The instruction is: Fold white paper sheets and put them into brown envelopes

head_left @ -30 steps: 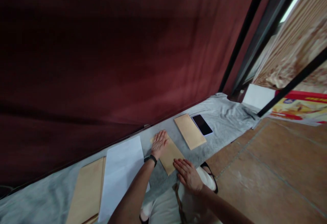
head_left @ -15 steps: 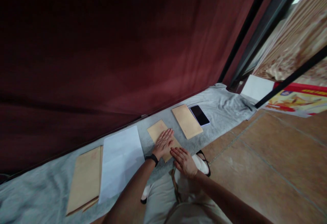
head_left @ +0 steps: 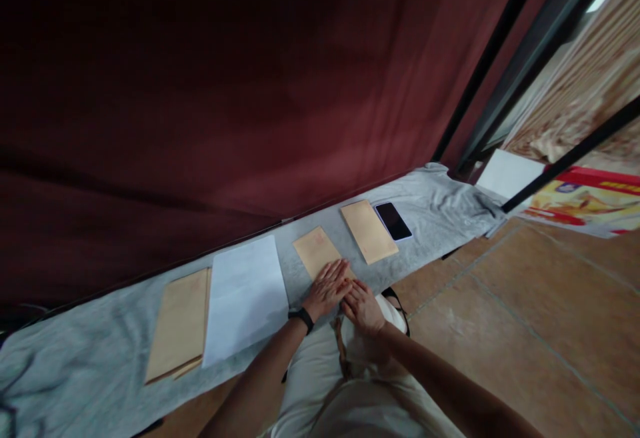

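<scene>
A brown paper envelope [head_left: 316,250] lies on the grey cloth in front of me, its near end covered by my hands. My left hand [head_left: 327,289], with a black band at the wrist, rests flat on it, fingers stretched out. Against the near edge, my right hand [head_left: 365,310] has its fingers bent and pressed together on the paper; the thumb is hidden. The fingers of both hands meet there. Right of this, a second brown envelope [head_left: 369,231] lies flat beside a dark-screened phone [head_left: 394,221].
White paper sheets [head_left: 246,301] lie left of my hands, next to a stack of brown envelopes [head_left: 179,325]. Grey cloth [head_left: 100,358] covers the narrow surface. A dark red curtain [head_left: 225,125] rises behind it. A colourful box [head_left: 585,201] stands on the tiled floor [head_left: 525,291] at right.
Both hands have slid toward the near end of the envelope, exposing more of its far part. My right fingers, straighter before, are now bent at the edge. The view has shifted slightly.
</scene>
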`<state>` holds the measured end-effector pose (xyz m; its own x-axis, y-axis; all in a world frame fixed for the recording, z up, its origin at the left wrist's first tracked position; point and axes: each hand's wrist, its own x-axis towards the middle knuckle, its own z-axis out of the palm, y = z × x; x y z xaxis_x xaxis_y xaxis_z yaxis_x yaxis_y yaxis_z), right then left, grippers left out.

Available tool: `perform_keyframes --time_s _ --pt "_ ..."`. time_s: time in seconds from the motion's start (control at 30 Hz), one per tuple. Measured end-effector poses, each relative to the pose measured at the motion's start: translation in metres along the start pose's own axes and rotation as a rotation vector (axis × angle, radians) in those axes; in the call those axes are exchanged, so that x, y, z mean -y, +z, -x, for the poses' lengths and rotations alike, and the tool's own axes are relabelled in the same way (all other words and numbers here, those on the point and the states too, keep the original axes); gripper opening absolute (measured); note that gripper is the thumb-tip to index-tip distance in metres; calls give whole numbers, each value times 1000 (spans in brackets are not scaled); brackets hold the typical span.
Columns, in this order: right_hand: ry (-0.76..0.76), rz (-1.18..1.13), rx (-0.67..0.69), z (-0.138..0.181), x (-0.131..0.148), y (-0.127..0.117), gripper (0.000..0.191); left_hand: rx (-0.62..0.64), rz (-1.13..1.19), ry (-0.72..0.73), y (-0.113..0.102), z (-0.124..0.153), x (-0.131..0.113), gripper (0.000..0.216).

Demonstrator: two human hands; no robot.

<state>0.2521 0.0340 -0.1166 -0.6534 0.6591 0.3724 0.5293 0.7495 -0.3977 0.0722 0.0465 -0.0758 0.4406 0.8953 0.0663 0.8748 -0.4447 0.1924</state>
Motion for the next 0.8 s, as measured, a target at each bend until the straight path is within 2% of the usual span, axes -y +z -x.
perform_keyframes --time_s 0.23,0.5,0.8 --pt "-12 8 19 0 -1 -2 39 -81 -76 -92 1 25 -19 61" --pt "-26 42 61 -3 3 -13 46 -103 -164 -100 0 65 -35 69" --pt "42 104 25 -9 -8 -27 49 -116 -210 -114 -4 80 -36 68"
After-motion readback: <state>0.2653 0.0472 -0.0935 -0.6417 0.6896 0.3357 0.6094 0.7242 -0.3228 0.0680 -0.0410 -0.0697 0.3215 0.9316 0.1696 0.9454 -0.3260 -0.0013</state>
